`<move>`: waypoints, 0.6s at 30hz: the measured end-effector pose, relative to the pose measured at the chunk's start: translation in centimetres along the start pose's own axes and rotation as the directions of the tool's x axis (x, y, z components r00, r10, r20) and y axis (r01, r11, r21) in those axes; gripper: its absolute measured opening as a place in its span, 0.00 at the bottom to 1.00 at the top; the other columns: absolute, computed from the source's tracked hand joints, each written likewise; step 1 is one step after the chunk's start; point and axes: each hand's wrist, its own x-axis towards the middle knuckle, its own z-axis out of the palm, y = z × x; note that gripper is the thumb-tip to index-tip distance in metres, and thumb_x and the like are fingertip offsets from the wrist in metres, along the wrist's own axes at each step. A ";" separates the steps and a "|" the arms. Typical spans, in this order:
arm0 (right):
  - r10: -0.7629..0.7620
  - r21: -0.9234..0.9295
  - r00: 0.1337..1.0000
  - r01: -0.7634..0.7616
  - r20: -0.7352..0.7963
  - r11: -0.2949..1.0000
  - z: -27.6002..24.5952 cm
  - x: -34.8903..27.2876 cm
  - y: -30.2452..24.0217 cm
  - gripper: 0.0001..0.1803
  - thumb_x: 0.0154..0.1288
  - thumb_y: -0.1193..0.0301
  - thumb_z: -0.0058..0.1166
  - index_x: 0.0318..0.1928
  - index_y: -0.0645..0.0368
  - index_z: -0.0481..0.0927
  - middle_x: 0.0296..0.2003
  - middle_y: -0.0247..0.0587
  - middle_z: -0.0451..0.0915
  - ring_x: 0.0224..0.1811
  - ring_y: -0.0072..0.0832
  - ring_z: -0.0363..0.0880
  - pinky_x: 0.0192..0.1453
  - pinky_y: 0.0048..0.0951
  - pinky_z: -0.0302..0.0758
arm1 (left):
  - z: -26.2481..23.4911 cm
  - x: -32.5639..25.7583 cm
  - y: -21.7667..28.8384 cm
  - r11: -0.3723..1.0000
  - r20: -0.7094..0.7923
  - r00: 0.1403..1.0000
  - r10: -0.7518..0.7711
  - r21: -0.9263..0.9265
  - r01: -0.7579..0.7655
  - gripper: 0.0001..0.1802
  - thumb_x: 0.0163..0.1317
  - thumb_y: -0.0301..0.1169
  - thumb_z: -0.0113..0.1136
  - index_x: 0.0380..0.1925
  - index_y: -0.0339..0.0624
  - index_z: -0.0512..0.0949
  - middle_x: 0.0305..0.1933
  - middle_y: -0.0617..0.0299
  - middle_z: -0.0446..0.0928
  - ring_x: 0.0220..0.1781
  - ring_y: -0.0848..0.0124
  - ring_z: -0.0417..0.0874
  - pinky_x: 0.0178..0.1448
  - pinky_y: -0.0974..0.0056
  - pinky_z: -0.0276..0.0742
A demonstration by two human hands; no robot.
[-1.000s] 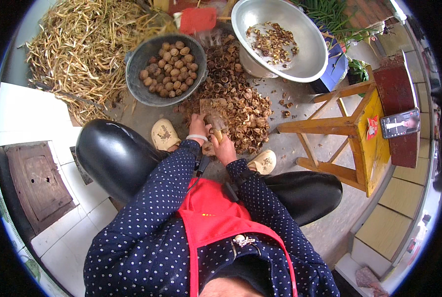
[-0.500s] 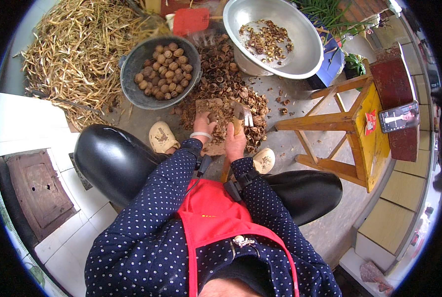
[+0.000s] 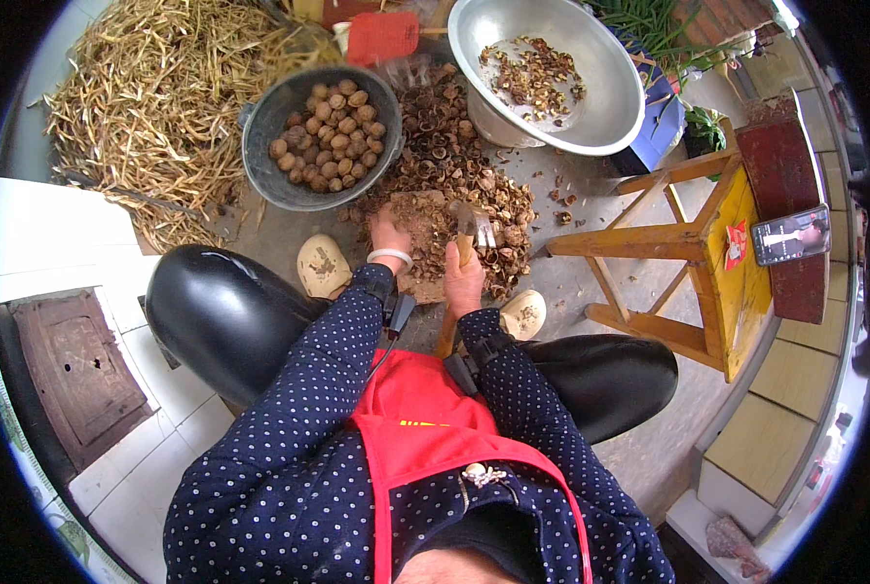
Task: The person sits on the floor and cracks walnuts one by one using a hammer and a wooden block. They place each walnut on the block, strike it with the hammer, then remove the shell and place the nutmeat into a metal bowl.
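Note:
My right hand (image 3: 464, 284) is wrapped round the wooden handle of a hammer (image 3: 467, 247). The metal hammer head rests over the right side of a worn brown block (image 3: 421, 211), among broken walnut shells (image 3: 498, 200). At the block's left edge is my left hand (image 3: 389, 239), with a white bangle on its wrist. Its fingers point away from me and are partly hidden, so whether they hold anything is unclear. Beyond it stands a dark bucket (image 3: 259, 161) of whole walnuts (image 3: 330, 136). A large metal basin (image 3: 605, 97), farther right, contains walnut kernels (image 3: 537, 80).
Dry stalks (image 3: 152, 107) are heaped at the far left. A yellow wooden chair (image 3: 639, 238) stands on the right, with a phone (image 3: 791, 235) propped on it. Behind the bucket lies a red plastic piece (image 3: 381, 37). My cream shoes (image 3: 322, 266) flank the block.
My left hand has shifted slightly left across the block, and its thumb no longer curls in over the middle. My right hand keeps its grip on the hammer, nearly still.

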 end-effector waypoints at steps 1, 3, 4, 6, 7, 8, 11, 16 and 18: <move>0.024 -0.054 1.000 -0.024 0.001 0.998 0.2 0.0 0.2 0.21 0.65 0.55 0.53 0.37 0.64 0.76 0.24 0.46 0.77 0.27 0.32 0.76 0.34 0.34 0.73 | -0.1 -0.2 0.0 0.998 0.053 0.999 0.007 -0.062 -0.003 0.25 0.52 0.28 0.62 0.51 0.37 0.69 0.49 0.41 0.74 0.49 0.45 0.75 0.52 0.52 0.72; 0.004 -0.046 0.998 -0.001 0.062 0.999 0.1 -0.3 0.7 0.22 0.65 0.54 0.52 0.37 0.64 0.76 0.27 0.51 0.79 0.31 0.40 0.80 0.36 0.37 0.74 | -0.5 -0.7 0.1 0.980 0.294 0.953 -0.072 -0.156 0.122 0.24 0.53 0.26 0.62 0.51 0.38 0.69 0.54 0.39 0.71 0.53 0.44 0.73 0.53 0.52 0.72; 0.021 -0.055 0.997 -0.017 0.075 0.998 0.3 -0.4 1.0 0.22 0.65 0.54 0.52 0.38 0.64 0.77 0.28 0.52 0.79 0.32 0.42 0.80 0.37 0.38 0.74 | -0.5 -0.9 0.3 0.978 0.365 0.926 -0.099 -0.134 0.158 0.23 0.52 0.26 0.64 0.48 0.38 0.70 0.56 0.41 0.69 0.55 0.44 0.71 0.53 0.53 0.72; 0.035 -0.088 0.996 -0.028 0.084 0.996 0.7 -0.6 1.4 0.23 0.64 0.53 0.52 0.38 0.64 0.77 0.29 0.54 0.80 0.34 0.46 0.81 0.38 0.39 0.75 | -0.9 -1.2 0.4 0.989 0.341 0.934 0.107 -0.135 -0.064 0.24 0.50 0.27 0.66 0.48 0.37 0.71 0.53 0.43 0.70 0.52 0.46 0.72 0.52 0.54 0.72; 0.025 -0.092 0.995 -0.017 0.093 0.996 0.7 -0.6 1.5 0.23 0.64 0.53 0.52 0.38 0.64 0.77 0.29 0.54 0.80 0.35 0.46 0.81 0.38 0.39 0.75 | -0.9 -1.4 0.3 0.972 0.309 0.922 0.233 -0.114 -0.207 0.24 0.49 0.27 0.67 0.47 0.37 0.72 0.51 0.44 0.71 0.51 0.46 0.73 0.51 0.54 0.73; 0.037 -0.106 0.994 -0.026 0.105 0.994 0.6 -0.6 1.6 0.23 0.64 0.53 0.52 0.38 0.64 0.77 0.29 0.54 0.80 0.35 0.46 0.81 0.38 0.40 0.75 | -0.9 -1.5 0.3 0.968 0.278 0.927 0.252 -0.083 -0.238 0.26 0.47 0.27 0.69 0.48 0.38 0.73 0.47 0.46 0.71 0.48 0.47 0.74 0.50 0.55 0.73; 0.045 -0.155 0.993 -0.028 0.105 0.988 0.4 -0.7 1.3 0.23 0.63 0.53 0.53 0.39 0.64 0.77 0.29 0.54 0.80 0.34 0.47 0.81 0.37 0.41 0.75 | -0.3 -1.7 0.1 0.972 0.251 0.940 0.229 -0.114 -0.206 0.20 0.49 0.27 0.65 0.44 0.37 0.74 0.43 0.47 0.74 0.47 0.48 0.74 0.50 0.54 0.72; -0.084 -0.012 0.993 0.086 0.083 0.996 0.5 -0.9 0.0 0.22 0.64 0.54 0.53 0.40 0.64 0.76 0.26 0.52 0.80 0.30 0.44 0.81 0.34 0.39 0.75 | 0.3 -1.7 0.4 0.969 0.203 0.972 0.122 -0.235 -0.073 0.25 0.53 0.30 0.63 0.51 0.37 0.69 0.41 0.47 0.75 0.44 0.49 0.76 0.47 0.53 0.73; -0.081 0.019 0.986 0.079 0.143 0.997 0.8 -1.1 -0.1 0.22 0.64 0.54 0.53 0.40 0.64 0.76 0.26 0.51 0.79 0.29 0.42 0.81 0.34 0.38 0.74 | 0.2 -1.7 0.5 0.972 0.234 0.970 0.066 -0.233 -0.010 0.29 0.52 0.29 0.65 0.54 0.39 0.65 0.41 0.48 0.76 0.42 0.51 0.77 0.45 0.54 0.74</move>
